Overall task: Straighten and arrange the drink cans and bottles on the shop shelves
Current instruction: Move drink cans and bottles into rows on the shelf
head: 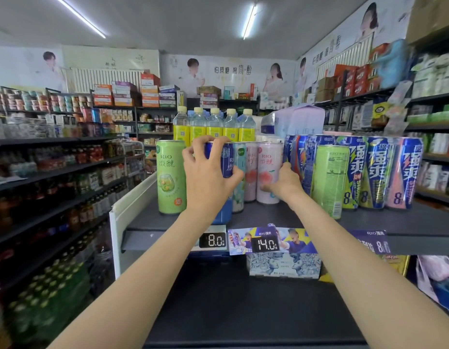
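- While my left hand wraps the dark blue can, fingers curled over its top rim and thumb across its face, I read the can as upright, long axis vertical, label turned towards me and slightly right; it stands on the dark shelf, though my palm hides its base
- I judge the overhand grip is there to twist or slide the can so its label faces out along the front row
- My right hand holds the pink peach can low on its side, fingers curled round it; probably steadying it while its neighbour shifts
- Between the two grips stand a pale floral can and a second pink can, both upright and touching
- Just left of my left grip stands a green can, apart from the row
- Right of my right grip, the tall blue cans crowd together, with a green can turned back-to-front standing forward of them
- Behind everything, yellow-labelled bottles line up
- Below the grips hang the price tags
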{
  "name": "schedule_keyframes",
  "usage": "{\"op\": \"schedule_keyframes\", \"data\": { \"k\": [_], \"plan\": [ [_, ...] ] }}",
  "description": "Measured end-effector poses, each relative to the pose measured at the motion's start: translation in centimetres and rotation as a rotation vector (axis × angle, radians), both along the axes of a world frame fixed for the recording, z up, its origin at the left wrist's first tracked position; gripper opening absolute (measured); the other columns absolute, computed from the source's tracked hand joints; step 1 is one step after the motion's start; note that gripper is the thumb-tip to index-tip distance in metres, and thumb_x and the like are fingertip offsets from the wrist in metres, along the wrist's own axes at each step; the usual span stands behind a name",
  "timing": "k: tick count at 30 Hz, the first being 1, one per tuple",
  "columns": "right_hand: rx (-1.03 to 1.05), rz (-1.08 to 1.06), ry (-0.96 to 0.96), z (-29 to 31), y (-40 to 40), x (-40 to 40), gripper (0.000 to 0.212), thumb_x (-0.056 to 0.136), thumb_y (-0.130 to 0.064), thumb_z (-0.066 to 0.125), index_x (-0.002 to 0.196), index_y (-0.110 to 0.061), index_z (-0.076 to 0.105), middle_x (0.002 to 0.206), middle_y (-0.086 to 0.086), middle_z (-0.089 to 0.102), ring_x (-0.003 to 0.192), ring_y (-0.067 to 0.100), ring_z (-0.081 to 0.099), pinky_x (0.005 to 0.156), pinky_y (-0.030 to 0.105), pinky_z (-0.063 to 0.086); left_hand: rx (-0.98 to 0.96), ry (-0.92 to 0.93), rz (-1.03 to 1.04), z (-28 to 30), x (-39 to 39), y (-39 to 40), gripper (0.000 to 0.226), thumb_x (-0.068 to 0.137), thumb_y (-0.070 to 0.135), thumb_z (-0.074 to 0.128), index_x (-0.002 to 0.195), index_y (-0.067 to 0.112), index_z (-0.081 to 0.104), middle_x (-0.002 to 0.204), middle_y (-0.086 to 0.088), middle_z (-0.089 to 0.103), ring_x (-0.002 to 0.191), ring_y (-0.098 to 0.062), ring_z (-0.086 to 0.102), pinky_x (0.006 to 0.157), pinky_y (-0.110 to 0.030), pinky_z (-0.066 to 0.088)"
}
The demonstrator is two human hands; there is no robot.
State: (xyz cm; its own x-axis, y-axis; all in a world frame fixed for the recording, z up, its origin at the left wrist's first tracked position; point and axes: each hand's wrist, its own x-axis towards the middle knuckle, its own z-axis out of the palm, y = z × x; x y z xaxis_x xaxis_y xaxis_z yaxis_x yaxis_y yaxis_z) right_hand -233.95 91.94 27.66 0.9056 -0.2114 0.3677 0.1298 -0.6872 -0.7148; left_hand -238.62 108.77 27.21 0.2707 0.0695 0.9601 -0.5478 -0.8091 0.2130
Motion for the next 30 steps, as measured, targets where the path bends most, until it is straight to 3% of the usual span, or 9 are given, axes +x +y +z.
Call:
{"op": "schedule_keyframes", "data": {
  "k": [5, 11, 17, 30],
  "plan": [
    [0.033, 0.049, 0.005, -0.1, 0.0, 0.4, 0.084, 0.077, -0.014, 0.075, 0.141, 0.0, 0.023, 0.134, 0.018, 0.048, 0.122, 0.032, 0.049, 0.099, 0.038, 0.042, -0.011, -0.019, 0.0, 0.0, 0.1, -0.1, 0.041, 0.07, 0.033, 0.051, 0.109, 0.021, 0.047, 0.113, -0.014, 0.047, 0.093, -0.033, 0.041, 0.079, -0.039, 0.041],
    [0.058, 0.063, 0.019, -0.1, 0.4, 1.5, 0.075, 0.078, -0.011, 0.074, 0.137, -0.002, 0.029, 0.134, 0.017, 0.048, 0.122, 0.032, 0.048, 0.094, 0.037, 0.043, -0.012, -0.03, 0.0, 0.0, 0.1, -0.1, 0.041, 0.07, 0.036, 0.047, 0.109, 0.026, 0.041, 0.113, -0.014, 0.047, 0.093, -0.032, 0.04, 0.079, -0.036, 0.038],
    [0.022, -0.056, 0.028, -0.1, -0.3, 3.6, 0.086, 0.073, -0.024, 0.079, 0.141, -0.007, 0.031, 0.134, 0.016, 0.049, 0.122, 0.033, 0.049, 0.101, 0.044, 0.042, -0.01, -0.023, -0.006, 0.0, 0.1, 0.0, 0.042, 0.07, 0.035, 0.049, 0.11, 0.025, 0.043, 0.115, -0.012, 0.046, 0.094, -0.03, 0.039, 0.079, -0.034, 0.038],
    [0.039, -0.055, 0.044, 0.3, 0.0, 5.4, 0.052, 0.079, -0.015, 0.074, 0.122, 0.003, 0.051, 0.126, 0.02, 0.056, 0.117, 0.033, 0.053, 0.093, 0.038, 0.047, -0.016, -0.016, -0.018, -0.1, 0.2, 0.1, 0.042, 0.071, 0.035, 0.05, 0.111, 0.026, 0.044, 0.116, -0.011, 0.045, 0.096, -0.029, 0.039, 0.081, -0.037, 0.042]
  ]
}}
